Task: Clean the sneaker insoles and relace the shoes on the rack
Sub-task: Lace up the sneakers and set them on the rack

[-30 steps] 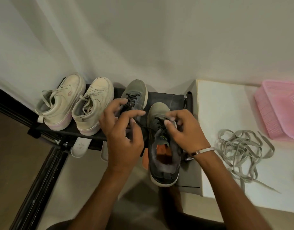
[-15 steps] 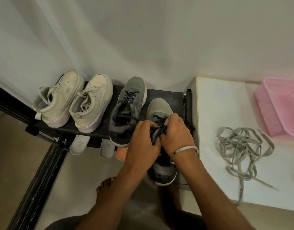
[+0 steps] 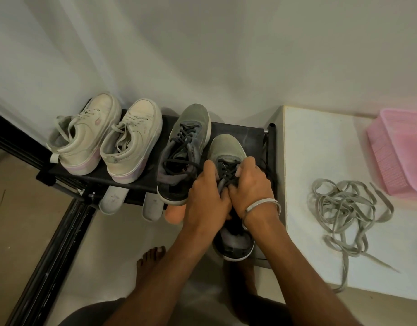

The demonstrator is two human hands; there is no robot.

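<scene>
A: Nearest first. Bare feet at 6 o'clock, both forearms rising from there to meet over the grey sneaker (image 3: 227,151), which sits at the right end of the rack (image 3: 247,135), heel hanging off its front edge.

B: Hands?

A: Left hand (image 3: 206,198) is curled around the sneaker's throat from the 9 o'clock side, knuckles up, fingers folded into the dark lace (image 3: 226,171). Right hand (image 3: 248,184), bracelet at the wrist, grips from 3 o'clock, thumb tucked in toward the left hand. Both are closed on the lace and tongue area; I cannot tell which strand each one pinches.

B: Step in hand?

A: Tightening or tying off, I'd judge. To do it well: pull both ends evenly, keep the tongue flat and centred, and steady the shoe so it doesn't tip off the edge.

B: Farther out?

A: The matching grey sneaker (image 3: 186,149) sits just beside it at 10 o'clock, laced but loose. Insoles (image 3: 112,200) poke out below the shelf. A white pair (image 3: 106,137) sits farther toward 9. A spare grey lace tangle (image 3: 344,208) lies on the white surface at 3 o'clock, with a pink basket (image 3: 398,154) beyond.
</scene>
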